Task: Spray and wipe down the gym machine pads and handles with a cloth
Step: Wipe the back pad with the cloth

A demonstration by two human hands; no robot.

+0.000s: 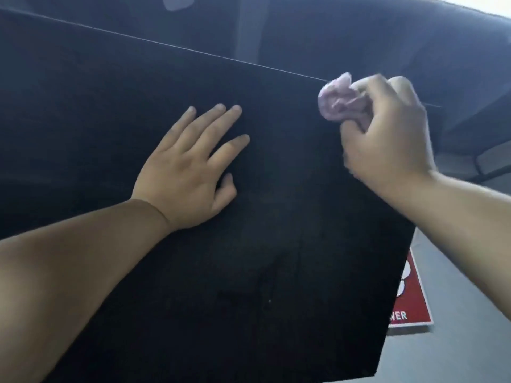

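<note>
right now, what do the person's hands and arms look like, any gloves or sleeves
No gloves: the left hand and right hand are bare, with no rings, watch or bands in view. The left forearm and right forearm show no sleeve up to the frame edge. Nails look short.

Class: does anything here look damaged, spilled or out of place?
Nothing plainly wrong. A thin pale line crosses the black pad toward the pink cloth that the right hand grips; seam or scratch, cannot tell.

Setting: indoor exercise room, likely a gym. Evidence: large black upholstered pad; red printed sign on pale wall.
</note>
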